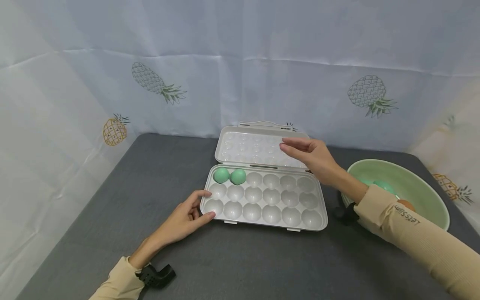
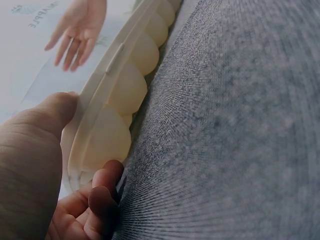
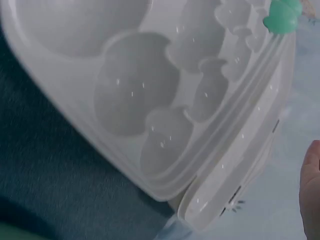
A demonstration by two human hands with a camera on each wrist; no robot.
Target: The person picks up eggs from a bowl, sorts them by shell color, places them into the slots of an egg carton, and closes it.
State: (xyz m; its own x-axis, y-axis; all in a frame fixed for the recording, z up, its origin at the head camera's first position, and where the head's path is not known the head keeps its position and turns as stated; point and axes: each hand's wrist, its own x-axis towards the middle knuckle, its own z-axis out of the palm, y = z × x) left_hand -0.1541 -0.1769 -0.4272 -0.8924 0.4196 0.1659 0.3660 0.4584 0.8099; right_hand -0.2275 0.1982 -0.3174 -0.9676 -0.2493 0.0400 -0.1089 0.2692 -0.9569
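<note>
A white egg box (image 1: 261, 213) lies with its lid (image 1: 245, 157) folded back, its base filled with rows of round hollows. Two green eggs (image 1: 238, 176) fill the back row's left end. My left hand (image 1: 183, 216) holds the base at its left end; in the left wrist view the thumb (image 2: 60, 107) lies along the rim and the fingers curl below, beside the rounded undersides. Over the right side of the lid hovers my right hand (image 1: 316, 160), its fingers extended and nothing between them. Only a bit of that hand (image 3: 311, 192) shows in the right wrist view.
At the right stands a light green bowl (image 1: 423, 196) with a green egg (image 1: 384, 186) and an orange-brown one (image 1: 406, 204), partly behind the right sleeve (image 1: 416, 237). A dark grey cloth (image 1: 255, 266) covers the table. A pineapple-print curtain (image 1: 262, 91) hangs behind it.
</note>
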